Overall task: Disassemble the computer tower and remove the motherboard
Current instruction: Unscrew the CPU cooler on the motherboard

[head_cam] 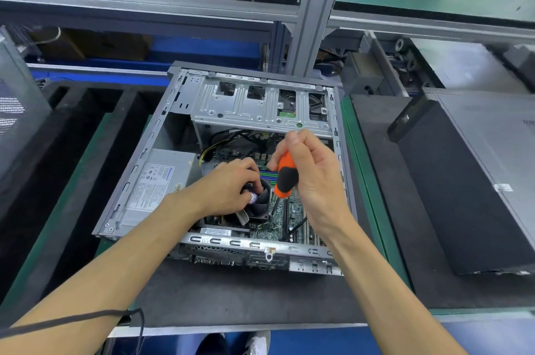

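The computer tower (139, 169) lies on its side with the side panel off, on a dark mat. Inside it the green motherboard (298, 210) shows at the lower right. A black CPU fan (262, 204) sits on the board. My left hand (228, 189) rests on the fan, its fingers curled over the fan's top edge. My right hand (312, 169) grips an orange and black screwdriver (285, 176) upright, its shaft pointing down to the board just right of the fan. The tip is hard to make out.
A grey power supply (162, 183) fills the case's left side, and a silver drive cage (260, 105) spans the far end. Black and yellow cables (231, 143) run under the cage. Another dark tower (474, 175) lies at the right. A metal post (312, 13) rises behind.
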Demonstrator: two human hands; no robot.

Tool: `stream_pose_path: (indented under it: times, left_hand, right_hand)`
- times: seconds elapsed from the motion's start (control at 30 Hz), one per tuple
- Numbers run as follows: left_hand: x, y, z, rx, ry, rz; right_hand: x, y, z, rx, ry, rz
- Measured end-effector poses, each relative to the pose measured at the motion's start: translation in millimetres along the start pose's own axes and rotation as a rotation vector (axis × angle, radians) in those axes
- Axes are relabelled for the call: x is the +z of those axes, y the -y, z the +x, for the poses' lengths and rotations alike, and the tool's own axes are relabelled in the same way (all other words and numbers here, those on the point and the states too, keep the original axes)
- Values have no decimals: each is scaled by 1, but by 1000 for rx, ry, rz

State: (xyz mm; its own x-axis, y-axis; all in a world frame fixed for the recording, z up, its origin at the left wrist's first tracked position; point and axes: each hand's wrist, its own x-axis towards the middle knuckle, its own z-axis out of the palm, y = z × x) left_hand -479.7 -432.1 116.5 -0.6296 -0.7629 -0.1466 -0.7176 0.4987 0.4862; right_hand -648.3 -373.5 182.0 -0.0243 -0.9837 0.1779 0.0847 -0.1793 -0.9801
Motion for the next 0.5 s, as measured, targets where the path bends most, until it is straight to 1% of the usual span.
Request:
stream_pose_path:
  times: [0.07,0.1,0.23,0.3,0.33,0.37,0.4,0.5]
  left_hand:
    - [-5,-6,-3,26,-45,-85]
    - [-8,-10,-5,41,-102,-151]
    - [-32,-29,-9,70,-457,-286]
    - [-51,-44,-16,110,-554,-416]
    - [-61,-53,-21,149,-559,-443]
    - [-70,-62,-26,198,-529,-432]
    - [-77,-71,-33,251,-471,-375]
    - [-86,-87,-45,370,-311,-80]
  right_hand:
    - [6,0,-1,16,59,15]
    - [8,0,0,34,91,24]
    - [10,-3,6,149,183,110]
    - [13,-6,9,200,219,150]
    - [15,-8,10,225,231,166]
    - [16,-10,9,247,233,191]
    - [17,-11,8,265,215,220]
    - [10,-11,9,317,109,245]
